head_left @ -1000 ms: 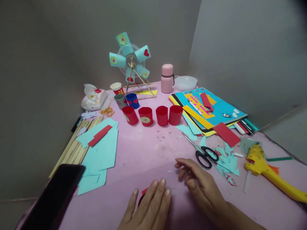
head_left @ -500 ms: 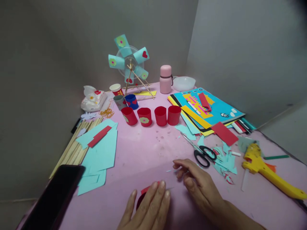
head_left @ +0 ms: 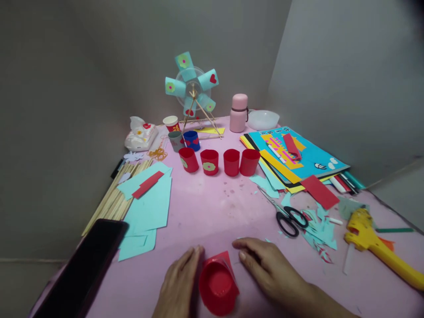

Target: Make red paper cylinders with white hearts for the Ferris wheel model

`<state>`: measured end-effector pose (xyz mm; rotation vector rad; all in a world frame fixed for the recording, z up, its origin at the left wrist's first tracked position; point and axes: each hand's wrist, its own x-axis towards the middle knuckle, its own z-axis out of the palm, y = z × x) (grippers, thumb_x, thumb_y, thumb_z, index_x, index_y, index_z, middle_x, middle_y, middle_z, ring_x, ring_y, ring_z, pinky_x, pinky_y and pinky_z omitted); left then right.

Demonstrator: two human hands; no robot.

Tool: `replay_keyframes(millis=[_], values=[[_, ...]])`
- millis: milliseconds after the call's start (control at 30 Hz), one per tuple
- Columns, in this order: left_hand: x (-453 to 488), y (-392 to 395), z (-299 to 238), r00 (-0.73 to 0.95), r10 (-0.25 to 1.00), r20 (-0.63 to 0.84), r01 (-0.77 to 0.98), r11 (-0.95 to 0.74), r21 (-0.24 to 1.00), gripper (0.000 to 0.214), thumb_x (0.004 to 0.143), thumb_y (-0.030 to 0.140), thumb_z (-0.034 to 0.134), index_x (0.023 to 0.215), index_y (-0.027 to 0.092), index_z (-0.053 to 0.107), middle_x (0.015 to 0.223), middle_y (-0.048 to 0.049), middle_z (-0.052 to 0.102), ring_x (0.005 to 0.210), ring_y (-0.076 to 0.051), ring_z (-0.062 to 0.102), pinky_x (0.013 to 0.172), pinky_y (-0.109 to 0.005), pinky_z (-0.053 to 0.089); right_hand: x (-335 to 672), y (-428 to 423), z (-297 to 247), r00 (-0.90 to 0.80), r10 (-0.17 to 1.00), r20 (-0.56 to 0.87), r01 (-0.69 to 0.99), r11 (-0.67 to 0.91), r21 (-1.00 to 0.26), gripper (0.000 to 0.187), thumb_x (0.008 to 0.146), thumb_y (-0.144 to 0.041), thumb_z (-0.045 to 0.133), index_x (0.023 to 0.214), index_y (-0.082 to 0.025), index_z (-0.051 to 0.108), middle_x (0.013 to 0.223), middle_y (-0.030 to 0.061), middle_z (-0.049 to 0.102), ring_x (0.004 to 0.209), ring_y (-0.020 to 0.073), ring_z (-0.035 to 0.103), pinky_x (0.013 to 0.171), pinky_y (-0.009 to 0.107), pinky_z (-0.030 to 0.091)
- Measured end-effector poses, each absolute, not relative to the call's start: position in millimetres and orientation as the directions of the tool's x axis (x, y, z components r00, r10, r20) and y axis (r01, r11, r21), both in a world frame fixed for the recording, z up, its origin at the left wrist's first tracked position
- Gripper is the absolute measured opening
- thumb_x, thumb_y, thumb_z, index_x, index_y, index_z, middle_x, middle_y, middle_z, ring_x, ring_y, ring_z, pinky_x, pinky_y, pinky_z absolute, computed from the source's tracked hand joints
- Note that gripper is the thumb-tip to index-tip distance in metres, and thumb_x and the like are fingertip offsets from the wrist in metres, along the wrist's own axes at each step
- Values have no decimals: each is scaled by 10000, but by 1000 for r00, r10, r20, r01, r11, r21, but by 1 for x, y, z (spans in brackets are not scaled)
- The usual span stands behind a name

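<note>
Between my two hands a red paper cup (head_left: 216, 285) shows its open mouth, with a loose red flap at its far right side. My left hand (head_left: 179, 285) rests on edge just left of the cup, fingers stretched out and close together; whether it touches the cup I cannot tell. To the right, my right hand (head_left: 270, 267) lies with loosely bent fingers, apart from the cup and holding nothing. Farther away stand several finished-looking red cups in a row, one of them a red cup with a green flower (head_left: 209, 162).
Black-handled scissors (head_left: 287, 217), blue paper scraps (head_left: 323, 232) and a yellow glue gun (head_left: 367, 234) lie right. At left are a phone (head_left: 89, 260), light-blue sheets (head_left: 150, 207) and wooden sticks (head_left: 115, 198). A paper pinwheel model (head_left: 194, 90) and pink flask (head_left: 239, 114) stand behind.
My left hand has lifted off the red cup and moved to its left side, uncovering it. My right hand has shifted slightly. The whole view has turned a little left.
</note>
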<state>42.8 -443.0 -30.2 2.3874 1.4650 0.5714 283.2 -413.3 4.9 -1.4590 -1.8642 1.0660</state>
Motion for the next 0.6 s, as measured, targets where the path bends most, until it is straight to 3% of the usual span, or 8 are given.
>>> replay_keyframes(millis=[167, 333, 500, 600], values=[[43, -436, -41, 505, 845, 179, 763, -533, 366, 928, 709, 366, 659, 1453, 258, 115, 1313, -118, 582, 1174, -338, 535, 949, -537, 442, 271, -409, 8, -327, 938, -110, 666, 146, -731, 266, 856, -171, 461, 1056, -139, 634, 1000, 112, 712, 882, 239, 660, 777, 364, 495], [41, -433, -45, 566, 806, 172, 725, -586, 362, 944, 685, 256, 649, 1457, 235, 106, 1319, -120, 579, 1168, -325, 545, 959, -527, 441, 263, -405, 10, -326, 937, -124, 707, 154, -690, 181, 829, -135, 474, 890, -174, 640, 801, 49, 694, 691, 185, 617, 636, 292, 442], [44, -435, -44, 531, 827, 188, 713, -555, 428, 952, 643, 177, 608, 1448, 266, 108, 1299, -97, 598, 1178, -310, 542, 977, -557, 415, 260, -404, 9, -291, 945, -151, 626, 69, -776, 119, 795, -147, 510, 731, -179, 605, 617, -14, 597, 556, 130, 513, 520, 231, 349], [44, -440, -37, 482, 859, 172, 701, -496, 512, 911, 683, 155, 600, 1440, 316, 120, 1341, -93, 563, 1228, -301, 505, 1010, -575, 371, 260, -404, 5, -287, 937, -201, 464, -48, -885, 115, 810, -208, 522, 707, -179, 565, 572, -42, 525, 543, 120, 482, 512, 226, 332]])
